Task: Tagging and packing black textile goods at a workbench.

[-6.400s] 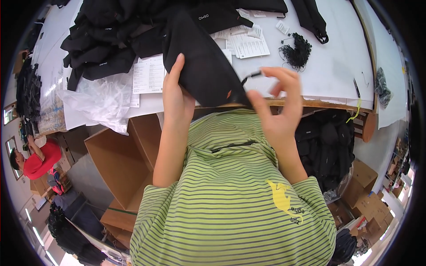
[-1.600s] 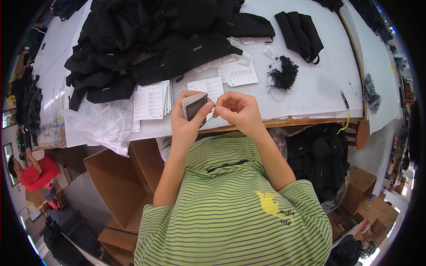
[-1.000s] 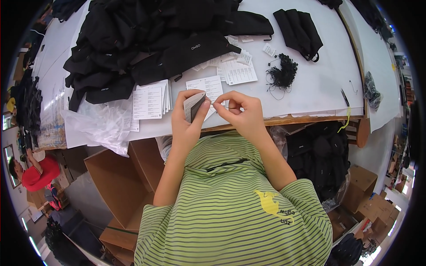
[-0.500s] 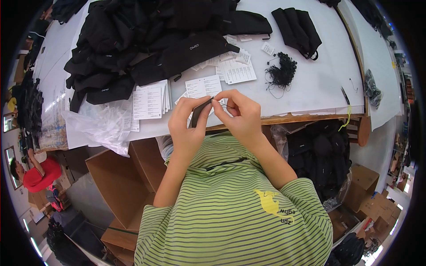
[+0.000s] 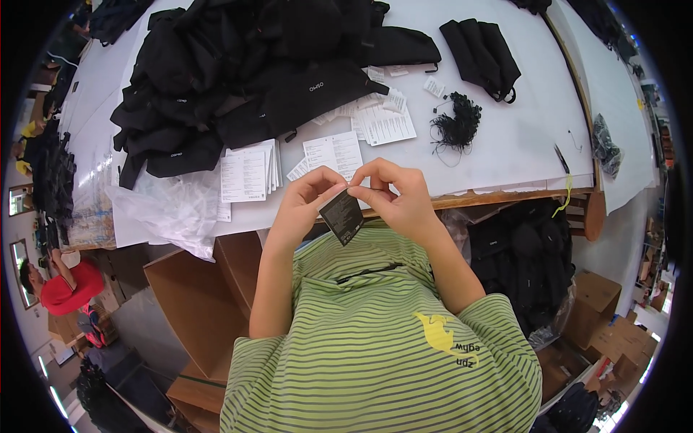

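Note:
A small black hang tag (image 5: 342, 218) with fine pale print hangs tilted in front of my chest. Thumb and fingers of my left hand (image 5: 299, 206) pinch its upper edge. My right hand (image 5: 404, 200) is closed in a pinch at the tag's top corner; a thin string showed there earlier, but now what the fingertips hold is hidden. Just beyond my hands lie white printed cards (image 5: 332, 154) on the white table (image 5: 520, 144). A tangled bunch of black tag strings (image 5: 458, 121) rests farther right.
Black fabric pouches (image 5: 238, 65) are heaped at the back left, and folded black ones (image 5: 482, 59) lie at the right. A clear plastic bag (image 5: 166, 216) droops over the table edge. Small snips (image 5: 561, 159) lie right. An open cardboard box (image 5: 189, 307) stands below left.
Both hands have come down and closer to my body. The black tag has turned so its printed face now shows, while before it appeared nearly edge-on.

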`<state>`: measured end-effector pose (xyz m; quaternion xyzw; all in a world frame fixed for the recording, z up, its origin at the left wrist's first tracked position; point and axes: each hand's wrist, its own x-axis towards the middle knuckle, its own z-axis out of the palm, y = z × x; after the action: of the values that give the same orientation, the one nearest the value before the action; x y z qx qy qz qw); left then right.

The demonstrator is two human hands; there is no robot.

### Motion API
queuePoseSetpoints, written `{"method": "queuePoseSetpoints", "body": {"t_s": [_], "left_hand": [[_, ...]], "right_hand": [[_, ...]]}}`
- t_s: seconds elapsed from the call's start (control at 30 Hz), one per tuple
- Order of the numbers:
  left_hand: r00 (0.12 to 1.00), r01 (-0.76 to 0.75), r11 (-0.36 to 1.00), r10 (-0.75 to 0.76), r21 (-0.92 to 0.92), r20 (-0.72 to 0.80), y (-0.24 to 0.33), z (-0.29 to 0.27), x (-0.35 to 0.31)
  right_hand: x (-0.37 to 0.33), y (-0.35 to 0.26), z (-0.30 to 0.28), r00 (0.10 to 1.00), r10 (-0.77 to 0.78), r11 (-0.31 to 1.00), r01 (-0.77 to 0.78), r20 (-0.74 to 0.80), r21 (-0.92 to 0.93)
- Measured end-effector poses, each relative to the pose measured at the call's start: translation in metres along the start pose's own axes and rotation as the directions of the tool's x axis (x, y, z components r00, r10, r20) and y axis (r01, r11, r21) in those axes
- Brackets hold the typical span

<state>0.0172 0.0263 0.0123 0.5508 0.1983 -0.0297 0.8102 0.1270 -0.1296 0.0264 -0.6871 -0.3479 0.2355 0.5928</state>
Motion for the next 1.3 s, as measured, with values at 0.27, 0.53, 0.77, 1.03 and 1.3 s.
{"method": "queuePoseSetpoints", "body": {"t_s": [0.27,0.53,0.77,1.03,1.3], "left_hand": [[0.954,-0.301,0.952,0.301,0.058,0.000,0.002,0.015,0.040],[0.627,-0.253,-0.078,0.746,0.964,0.225,-0.015,0.005,0.175],[0.590,-0.418,-0.051,0.744,0.907,0.313,-0.005,0.023,0.123],[0.739,-0.180,0.473,0.643,0.863,-0.198,-0.010,0.017,0.009],[0.848,-0.212,0.782,0.445,0.586,-0.287,0.000,0.010,-0.010]], "right_hand": [[0.000,0.017,-0.020,0.911,0.305,0.766,-0.408,0.278,0.497],[-0.006,0.017,-0.045,0.944,0.306,0.866,-0.331,0.127,0.375],[-0.018,0.028,-0.056,0.908,0.397,0.909,-0.369,-0.131,0.193],[0.000,0.006,-0.007,0.980,0.197,0.969,-0.201,-0.044,-0.144],[0.003,-0.011,0.006,0.993,0.065,0.945,-0.031,0.095,-0.326]]}}
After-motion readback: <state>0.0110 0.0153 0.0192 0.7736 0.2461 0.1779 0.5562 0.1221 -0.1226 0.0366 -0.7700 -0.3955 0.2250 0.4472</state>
